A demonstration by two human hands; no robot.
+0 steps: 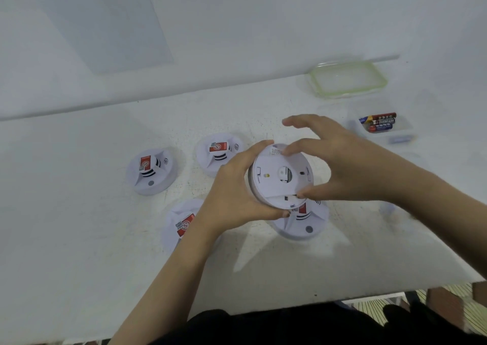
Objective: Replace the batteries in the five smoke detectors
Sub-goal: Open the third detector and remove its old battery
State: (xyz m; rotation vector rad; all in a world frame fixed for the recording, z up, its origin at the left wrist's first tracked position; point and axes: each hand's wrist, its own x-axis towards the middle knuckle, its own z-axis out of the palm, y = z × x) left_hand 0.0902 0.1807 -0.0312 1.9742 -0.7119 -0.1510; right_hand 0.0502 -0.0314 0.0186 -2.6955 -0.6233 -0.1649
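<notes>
Above the white table I hold a round white smoke detector [279, 177] with its back side turned up. My left hand [237, 189] grips its left rim, thumb at the bottom and fingers over the top. My right hand [340, 162] pinches the right side between a finger on top and the thumb at the lower edge. Several other detectors lie face up on the table: one at the left [150, 172], one behind my left hand [218, 152], one under my left forearm [181, 223], one beneath the held unit [305, 223]. Batteries [379, 122] lie in a clear container at the right.
A clear lid with a green rim [347, 78] lies at the back right by the wall. A small pale object [400, 139] sits in front of the batteries. A sheet of paper [105, 20] hangs on the wall. The table's front edge [369, 296] runs near my lap.
</notes>
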